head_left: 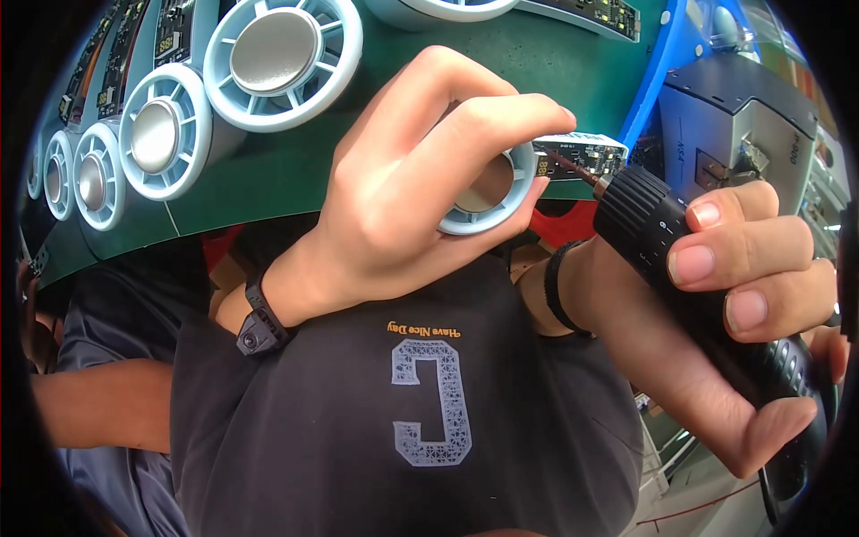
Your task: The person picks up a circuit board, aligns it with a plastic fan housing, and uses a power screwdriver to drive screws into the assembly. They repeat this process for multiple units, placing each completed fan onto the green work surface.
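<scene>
My left hand (385,197) is closed around a light-blue spoked ring part (483,220) with a round metal disc in its middle, held in front of my chest. A narrow circuit board (586,159) with a small digit display extends from behind that part to the right. My right hand (747,251) grips a black electric screwdriver (640,219), its fingers wrapped round the body. The thin driver bit (573,165) points left, its tip by my left fingertips at the ring part's edge; whether it touches a screw cannot be made out.
Several similar light-blue spoked parts (161,183) with metal discs and circuit boards stand along the left of the green work surface (394,85). A blue edge (646,89) borders it on the right, beside a grey metal box (743,116).
</scene>
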`<act>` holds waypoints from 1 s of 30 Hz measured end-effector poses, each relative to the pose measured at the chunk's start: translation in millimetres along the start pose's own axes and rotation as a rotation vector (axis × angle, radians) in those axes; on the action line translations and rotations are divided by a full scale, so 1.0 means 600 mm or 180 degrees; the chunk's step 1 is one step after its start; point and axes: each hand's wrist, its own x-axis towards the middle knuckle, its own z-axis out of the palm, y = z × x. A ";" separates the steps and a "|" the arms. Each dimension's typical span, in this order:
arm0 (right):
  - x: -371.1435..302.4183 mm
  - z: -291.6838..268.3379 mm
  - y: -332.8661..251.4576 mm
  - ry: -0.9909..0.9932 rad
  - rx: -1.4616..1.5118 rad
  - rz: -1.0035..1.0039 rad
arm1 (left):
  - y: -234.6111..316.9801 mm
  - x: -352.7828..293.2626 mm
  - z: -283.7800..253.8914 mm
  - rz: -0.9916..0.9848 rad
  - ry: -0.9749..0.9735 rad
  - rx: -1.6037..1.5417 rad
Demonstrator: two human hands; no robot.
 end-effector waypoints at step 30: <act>-0.008 -0.015 -0.053 0.0834 0.0439 -0.0177 | 0.014 0.011 -0.014 0.0455 -0.0037 0.0014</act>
